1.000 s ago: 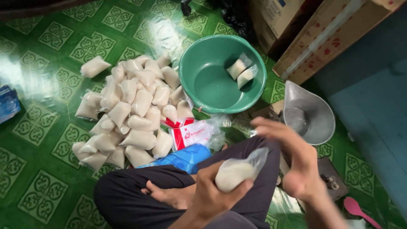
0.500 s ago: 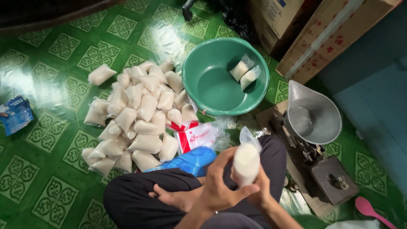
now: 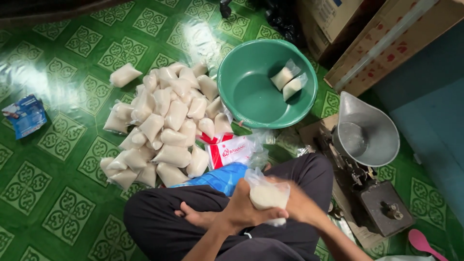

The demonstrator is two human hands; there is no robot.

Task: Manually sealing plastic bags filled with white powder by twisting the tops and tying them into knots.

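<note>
Small clear bag (image 3: 267, 197) of white grains now lying sideways between both hands, low over lap, w/ loose plastic top pointing up-left toward blue pouch (image 3: 217, 177). Half a sec ago stood upright w/ neck sticking up; before that held in left only, right lifted away w/ fingers spread. Left hand (image 3: 246, 209) wrapped around bag from near side, fingers curled, thumb across lower edge. Right hand (image 3: 298, 203) pressed on far side, blurred, so finger spread not readable, but touching bag and closed in on it. Reads as bag being turned or rolled over in both palms, prob. part of closing neck; neck end partly hidden, can't tell if knotted. Pile of filled bags (image 3: 164, 130) on green patterned floor (image 3: 63, 140) to left, well apart from hands. Green basin (image 3: 232, 67) ahead w/ two bags (image 3: 288, 80) inside. Metal scale scoop (image 3: 382, 125) at right, untouched, sitting on dark scale body (image 3: 384, 208).
</note>
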